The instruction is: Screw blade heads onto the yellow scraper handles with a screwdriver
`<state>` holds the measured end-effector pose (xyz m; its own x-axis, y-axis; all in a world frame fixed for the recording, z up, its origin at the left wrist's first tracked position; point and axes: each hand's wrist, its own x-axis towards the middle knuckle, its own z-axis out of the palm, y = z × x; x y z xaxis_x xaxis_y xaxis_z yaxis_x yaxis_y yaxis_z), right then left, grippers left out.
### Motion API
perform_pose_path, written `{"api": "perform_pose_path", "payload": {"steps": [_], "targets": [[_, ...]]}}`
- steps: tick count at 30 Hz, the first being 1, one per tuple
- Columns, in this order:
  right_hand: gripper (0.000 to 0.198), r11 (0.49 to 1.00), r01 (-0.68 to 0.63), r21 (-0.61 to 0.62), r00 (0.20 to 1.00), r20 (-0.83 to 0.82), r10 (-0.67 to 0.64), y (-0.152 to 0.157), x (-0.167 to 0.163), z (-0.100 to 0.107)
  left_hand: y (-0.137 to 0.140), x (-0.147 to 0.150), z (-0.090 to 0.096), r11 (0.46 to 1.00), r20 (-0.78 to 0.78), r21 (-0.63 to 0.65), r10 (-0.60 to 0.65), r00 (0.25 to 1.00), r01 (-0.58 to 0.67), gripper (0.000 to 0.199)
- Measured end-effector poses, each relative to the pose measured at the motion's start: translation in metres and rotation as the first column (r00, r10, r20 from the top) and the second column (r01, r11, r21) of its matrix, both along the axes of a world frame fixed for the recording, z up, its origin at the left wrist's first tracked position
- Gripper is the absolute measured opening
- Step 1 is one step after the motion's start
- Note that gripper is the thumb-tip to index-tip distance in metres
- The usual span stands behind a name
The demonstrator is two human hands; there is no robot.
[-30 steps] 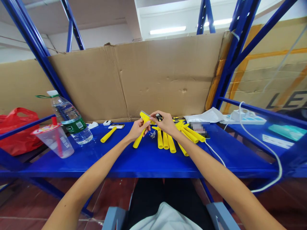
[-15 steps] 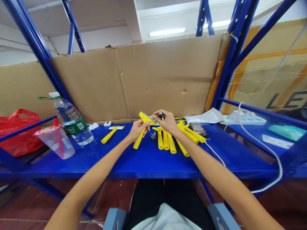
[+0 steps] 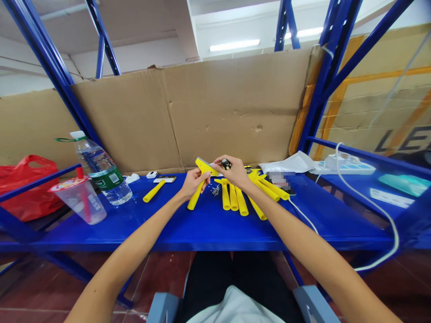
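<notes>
My left hand (image 3: 195,183) is closed around the handle of a yellow scraper (image 3: 194,200), its wide head tilted up with a thin pale blade edge along it. At the right end of that head are the fingertips of my right hand (image 3: 234,169). Tucked in the same hand is a screwdriver with a black and yellow handle (image 3: 226,164); its shaft and tip are hidden. A small pile of screws (image 3: 214,190) lies on the blue table (image 3: 202,229) just beside the scraper. Several more yellow scrapers (image 3: 233,197) lie in a row under and around my right forearm.
Another yellow scraper (image 3: 154,191) lies to the left by a small card. Further left stand a water bottle (image 3: 112,184) and a plastic cup (image 3: 81,199). A white cable (image 3: 303,216), a phone (image 3: 283,181) and a plastic bag (image 3: 288,163) are right. Cardboard (image 3: 232,112) walls the back.
Almost nothing differs. Both hands stay on the scraper, the right one shifting very slightly with the screwdriver; the whole view has moved a touch.
</notes>
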<state>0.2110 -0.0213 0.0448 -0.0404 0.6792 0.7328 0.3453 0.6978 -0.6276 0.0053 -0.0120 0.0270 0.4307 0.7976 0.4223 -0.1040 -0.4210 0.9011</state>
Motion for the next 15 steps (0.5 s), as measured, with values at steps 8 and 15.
{"api": "perform_pose_path", "payload": {"steps": [8, 15], "targets": [[0.029, 0.995, 0.063, 0.079, 0.992, 0.108, -0.072, 0.0, 0.002, -0.001, 0.0, 0.0, 0.002, 1.0, 0.042, -0.015, 0.022, 0.999, -0.022, 0.052], [0.016, 0.985, 0.131, 0.115, 0.893, 0.418, -0.168, 0.012, 0.011, -0.008, 0.011, -0.006, 0.004, 0.992, 0.173, -0.019, 0.124, 0.977, -0.123, 0.047]]}}
